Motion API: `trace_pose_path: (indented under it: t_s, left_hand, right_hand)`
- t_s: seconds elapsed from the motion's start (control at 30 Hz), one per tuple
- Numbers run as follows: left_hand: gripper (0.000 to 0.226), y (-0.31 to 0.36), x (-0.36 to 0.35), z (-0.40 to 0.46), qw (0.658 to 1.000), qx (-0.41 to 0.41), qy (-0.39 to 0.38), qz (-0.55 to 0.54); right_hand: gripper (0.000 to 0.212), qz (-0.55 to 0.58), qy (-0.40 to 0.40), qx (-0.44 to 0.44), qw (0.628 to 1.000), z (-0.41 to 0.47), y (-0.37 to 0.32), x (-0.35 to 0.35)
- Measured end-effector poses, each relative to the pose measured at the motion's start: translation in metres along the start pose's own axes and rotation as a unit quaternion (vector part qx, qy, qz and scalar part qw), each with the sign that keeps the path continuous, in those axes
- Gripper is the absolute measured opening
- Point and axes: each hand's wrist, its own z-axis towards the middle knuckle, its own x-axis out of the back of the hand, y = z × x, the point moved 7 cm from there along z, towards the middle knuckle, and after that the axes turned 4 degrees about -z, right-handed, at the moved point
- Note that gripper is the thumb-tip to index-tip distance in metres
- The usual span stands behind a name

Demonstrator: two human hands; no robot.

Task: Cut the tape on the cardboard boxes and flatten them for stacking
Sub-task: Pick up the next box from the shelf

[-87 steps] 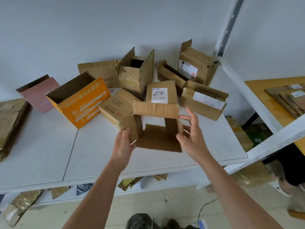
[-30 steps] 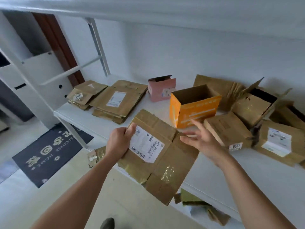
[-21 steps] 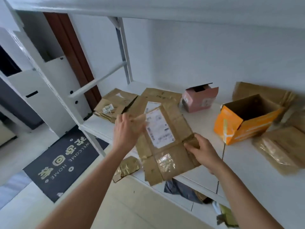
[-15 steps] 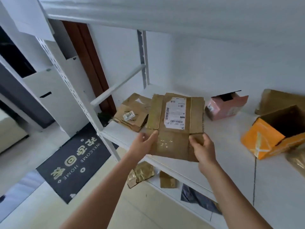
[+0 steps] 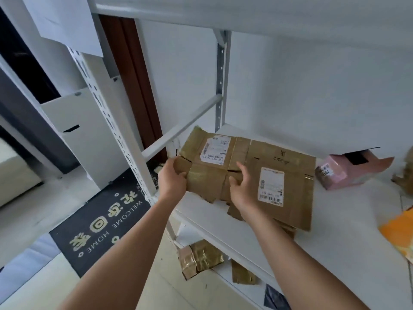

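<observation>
Gripping a flattened cardboard box [image 5: 214, 166] with both hands, I am holding it at the left end of a white shelf [image 5: 335, 242]. My left hand [image 5: 173, 179] is curling its fingers round the box's near-left edge, thumb on top of a brown flap. My right hand [image 5: 240, 189] is clamping the box's right edge, thumb pressing down on the taped seam and fingers tucked beneath. Just beyond my hands, a white shipping label [image 5: 213, 151] is facing up on the box. Directly right of my right hand, a larger flattened box [image 5: 288, 175] is lying flat on the shelf, its own label beside my knuckles; the two boxes are touching or overlapping, and I cannot tell which. Farther right, a pink box [image 5: 342, 173] is sitting open, and an orange box [image 5: 400, 233] is showing at the frame's edge. Below my wrists, crumpled tape scraps [image 5: 201, 258] are lying on a lower shelf; left of my left forearm, a dark doormat [image 5: 100, 222] is covering the floor.
</observation>
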Motion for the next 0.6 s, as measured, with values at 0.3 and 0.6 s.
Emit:
trace_pose_path:
  t_s: [0.3,0.6]
  left_hand:
    - [0.048,-0.056,-0.060,0.097,0.984,-0.043,-0.157,0.066]
    - [0.043,-0.080,-0.083,0.098,0.970,-0.064,-0.201,0.121]
  right_hand:
    - [0.056,-0.060,0.094,-0.054,0.992,0.053,0.042,-0.060]
    - [0.054,-0.160,0.152,-0.013,0.975,0.047,0.061,-0.066]
